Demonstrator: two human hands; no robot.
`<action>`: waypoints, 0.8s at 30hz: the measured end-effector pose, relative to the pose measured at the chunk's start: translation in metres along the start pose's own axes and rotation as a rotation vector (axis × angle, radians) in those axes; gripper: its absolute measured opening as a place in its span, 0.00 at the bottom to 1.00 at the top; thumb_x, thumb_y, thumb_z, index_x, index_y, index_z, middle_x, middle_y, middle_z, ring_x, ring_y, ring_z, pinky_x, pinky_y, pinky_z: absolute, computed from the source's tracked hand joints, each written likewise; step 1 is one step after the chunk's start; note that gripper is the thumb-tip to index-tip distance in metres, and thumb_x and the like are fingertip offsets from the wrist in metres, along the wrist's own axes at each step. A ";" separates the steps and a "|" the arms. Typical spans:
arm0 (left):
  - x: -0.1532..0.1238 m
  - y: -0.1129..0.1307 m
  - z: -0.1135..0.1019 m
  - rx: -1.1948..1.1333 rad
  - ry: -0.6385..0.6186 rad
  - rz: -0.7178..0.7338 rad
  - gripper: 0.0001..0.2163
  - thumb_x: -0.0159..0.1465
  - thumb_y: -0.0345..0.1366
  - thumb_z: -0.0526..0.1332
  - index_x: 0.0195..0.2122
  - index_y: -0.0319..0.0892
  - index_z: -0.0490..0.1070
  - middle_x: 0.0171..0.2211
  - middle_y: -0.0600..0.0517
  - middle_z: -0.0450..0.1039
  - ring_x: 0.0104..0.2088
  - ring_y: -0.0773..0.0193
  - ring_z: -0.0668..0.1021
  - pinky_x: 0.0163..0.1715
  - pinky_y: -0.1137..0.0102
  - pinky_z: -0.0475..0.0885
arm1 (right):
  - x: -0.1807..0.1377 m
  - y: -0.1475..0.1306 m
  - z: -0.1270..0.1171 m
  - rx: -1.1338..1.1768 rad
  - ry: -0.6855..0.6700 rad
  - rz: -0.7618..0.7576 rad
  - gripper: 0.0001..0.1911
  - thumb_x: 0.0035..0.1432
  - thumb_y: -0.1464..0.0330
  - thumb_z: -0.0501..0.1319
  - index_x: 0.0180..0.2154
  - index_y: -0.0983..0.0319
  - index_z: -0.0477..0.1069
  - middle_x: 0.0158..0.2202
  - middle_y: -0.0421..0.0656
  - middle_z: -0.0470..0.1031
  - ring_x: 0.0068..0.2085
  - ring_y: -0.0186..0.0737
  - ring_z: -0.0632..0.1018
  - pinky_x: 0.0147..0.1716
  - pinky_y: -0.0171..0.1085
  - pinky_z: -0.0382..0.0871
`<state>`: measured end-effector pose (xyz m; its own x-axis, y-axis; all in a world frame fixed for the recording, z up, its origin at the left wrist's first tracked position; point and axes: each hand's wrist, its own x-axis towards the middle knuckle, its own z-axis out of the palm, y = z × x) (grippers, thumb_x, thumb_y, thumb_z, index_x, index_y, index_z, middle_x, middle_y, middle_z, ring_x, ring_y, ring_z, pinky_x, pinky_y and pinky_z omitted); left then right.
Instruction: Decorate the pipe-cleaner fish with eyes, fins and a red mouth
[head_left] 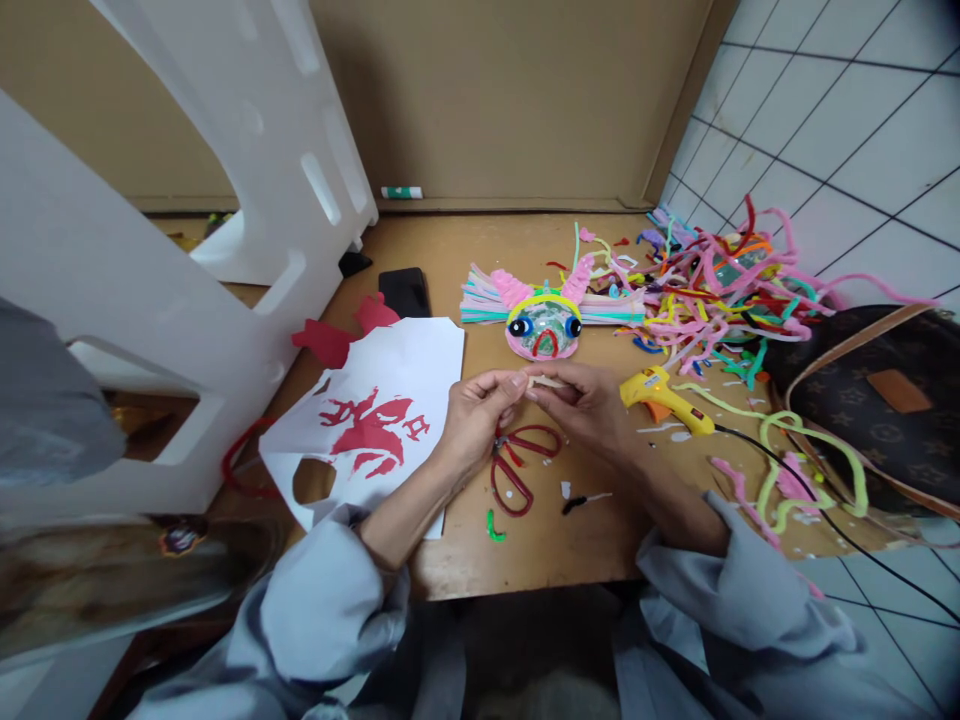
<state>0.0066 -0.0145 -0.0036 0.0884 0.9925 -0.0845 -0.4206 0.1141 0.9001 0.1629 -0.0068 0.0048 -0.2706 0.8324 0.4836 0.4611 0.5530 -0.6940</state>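
My left hand point(478, 415) and my right hand point(585, 400) meet above the wooden table point(540, 540), fingertips pinched together on a small pale stick-like piece point(546, 381) held between them. Red-handled scissors point(517, 465) lie on the table just under the hands. A pink craft face point(545, 326) with blue eyes, a yellow band and pipe-cleaner trim sits just beyond the fingers. A yellow glue gun point(664, 397) rests right of my right hand, its black cord trailing right.
A white paper point(375, 420) with red cut-outs lies at left, a black phone point(405, 291) behind it. A heap of coloured pipe cleaners point(712, 290) fills the back right. A brown patterned bag point(877, 400) sits at right. White plastic furniture point(187, 250) stands at left.
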 end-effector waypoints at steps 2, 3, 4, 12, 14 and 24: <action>0.001 0.001 0.000 0.010 0.018 0.021 0.17 0.46 0.46 0.75 0.24 0.37 0.78 0.17 0.57 0.64 0.18 0.76 0.58 0.19 0.75 0.52 | 0.001 -0.001 -0.002 -0.059 -0.004 -0.011 0.12 0.62 0.63 0.59 0.41 0.62 0.79 0.35 0.43 0.83 0.33 0.38 0.80 0.33 0.34 0.71; 0.001 0.001 0.000 0.007 0.030 0.028 0.16 0.46 0.45 0.75 0.24 0.37 0.78 0.16 0.57 0.64 0.18 0.76 0.58 0.19 0.75 0.52 | 0.001 -0.002 -0.004 -0.096 -0.008 -0.014 0.13 0.63 0.63 0.58 0.40 0.62 0.78 0.34 0.43 0.82 0.32 0.37 0.79 0.33 0.34 0.69; 0.001 0.002 0.000 0.001 0.042 0.031 0.15 0.46 0.45 0.76 0.24 0.37 0.78 0.16 0.57 0.63 0.18 0.76 0.58 0.19 0.75 0.52 | 0.001 -0.002 -0.005 -0.135 -0.011 -0.019 0.13 0.64 0.63 0.57 0.39 0.62 0.78 0.32 0.43 0.81 0.30 0.36 0.78 0.32 0.33 0.68; 0.000 0.009 0.004 -0.034 0.133 0.039 0.14 0.41 0.41 0.75 0.21 0.37 0.76 0.15 0.59 0.62 0.17 0.77 0.56 0.18 0.75 0.50 | -0.003 -0.002 -0.004 -0.389 -0.008 -0.137 0.17 0.68 0.64 0.51 0.30 0.60 0.74 0.24 0.40 0.74 0.26 0.35 0.70 0.29 0.34 0.59; 0.001 0.009 0.004 -0.044 0.148 0.041 0.13 0.41 0.40 0.75 0.21 0.37 0.76 0.14 0.59 0.62 0.16 0.77 0.56 0.18 0.75 0.49 | -0.004 -0.003 -0.002 -0.439 -0.021 -0.144 0.18 0.68 0.65 0.50 0.29 0.59 0.73 0.23 0.40 0.73 0.25 0.35 0.69 0.29 0.34 0.58; 0.003 0.005 0.001 0.002 0.189 0.080 0.12 0.44 0.40 0.73 0.22 0.37 0.75 0.15 0.59 0.60 0.17 0.76 0.56 0.18 0.75 0.50 | -0.004 -0.006 -0.003 -0.457 -0.029 -0.141 0.17 0.70 0.66 0.47 0.38 0.60 0.74 0.25 0.41 0.75 0.27 0.38 0.71 0.31 0.36 0.58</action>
<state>0.0059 -0.0113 0.0010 -0.1159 0.9890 -0.0916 -0.4176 0.0352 0.9080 0.1634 -0.0136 0.0090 -0.3779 0.7546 0.5364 0.7407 0.5940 -0.3138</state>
